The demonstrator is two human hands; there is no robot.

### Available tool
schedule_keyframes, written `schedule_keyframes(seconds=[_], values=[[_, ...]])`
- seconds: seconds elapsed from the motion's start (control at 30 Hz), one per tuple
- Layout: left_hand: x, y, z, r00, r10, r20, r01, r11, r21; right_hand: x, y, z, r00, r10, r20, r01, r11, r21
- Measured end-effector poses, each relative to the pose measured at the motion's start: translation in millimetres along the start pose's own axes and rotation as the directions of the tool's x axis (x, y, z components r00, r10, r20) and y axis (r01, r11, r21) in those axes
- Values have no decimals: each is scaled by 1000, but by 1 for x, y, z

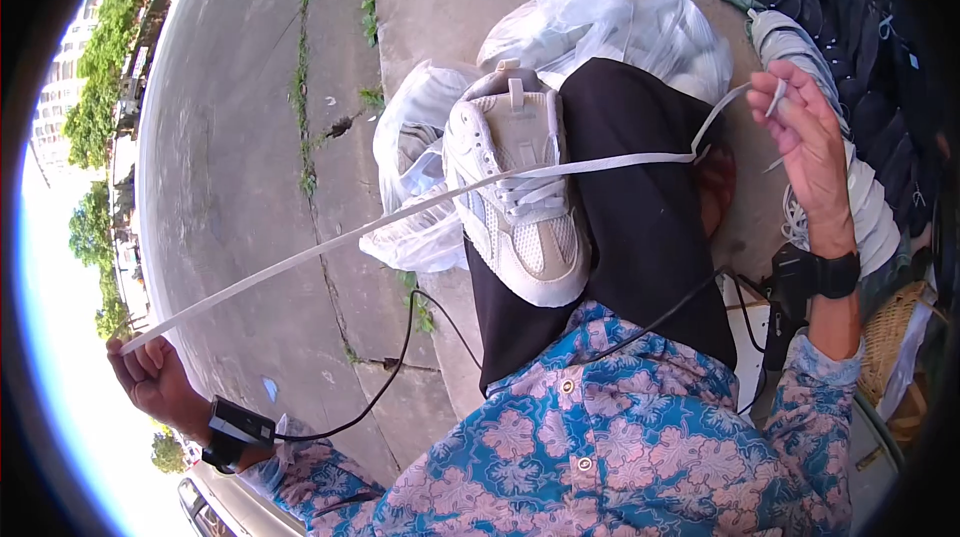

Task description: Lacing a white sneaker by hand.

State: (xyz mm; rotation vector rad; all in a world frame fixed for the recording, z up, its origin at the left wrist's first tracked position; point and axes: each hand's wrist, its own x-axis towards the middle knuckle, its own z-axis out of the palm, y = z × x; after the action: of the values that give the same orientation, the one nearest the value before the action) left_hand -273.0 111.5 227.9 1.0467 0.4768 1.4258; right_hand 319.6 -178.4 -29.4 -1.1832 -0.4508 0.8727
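A white and beige sneaker (540, 254) rests on my lap against dark trousers, its toe pointing toward me. Lace is threaded through its lower eyelets, while the upper eyelets look unlaced. One long, flat white shoelace (370, 225) stretches across the sneaker and well out to the left. My left hand (160, 382), arm extended to the far left, is closed and pinches that end. On the right, my right hand (808, 142) is raised beside my knee, with a white lace piece between its thumb and fingers. Between the sneaker and this hand the lace bends upward.
Clear plastic bags (620, 22) of pale shoes lie beyond my knees, with another bag (410, 227) left of the sneaker. A bundle of white laces (868, 212), a wicker basket (893, 332) and rows of dark shoes (850, 17) are at right. Black cables (398, 387) run from my wrist devices.
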Motion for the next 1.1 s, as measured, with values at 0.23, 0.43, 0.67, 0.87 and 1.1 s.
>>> schedule_keyframes(seconds=[0.23, 0.43, 0.67, 0.87, 1.1], values=[[-20, 34, -9, 999, 40, 27, -39, 998, -40, 12, 24, 121, 867, -222, 445, 439, 763, -475], [-35, 43, -44, 973, 128, -191, -94, 980, 175, 17, 33, 134, 638, -352, 685, 768, 356, -532], [-49, 41, -123, 957, -15, -289, 99, 955, 278, 19, 35, 141, 600, -343, 723, 800, 242, -550], [-49, -21, -91, 664, 73, -744, 186, 948, 259, 20, 35, 140, 572, -339, 747, 819, 199, -538], [-43, -102, -47, 867, -335, -370, 443, 859, 259, 17, 28, 148, 622, -222, 751, 778, 66, -625]])
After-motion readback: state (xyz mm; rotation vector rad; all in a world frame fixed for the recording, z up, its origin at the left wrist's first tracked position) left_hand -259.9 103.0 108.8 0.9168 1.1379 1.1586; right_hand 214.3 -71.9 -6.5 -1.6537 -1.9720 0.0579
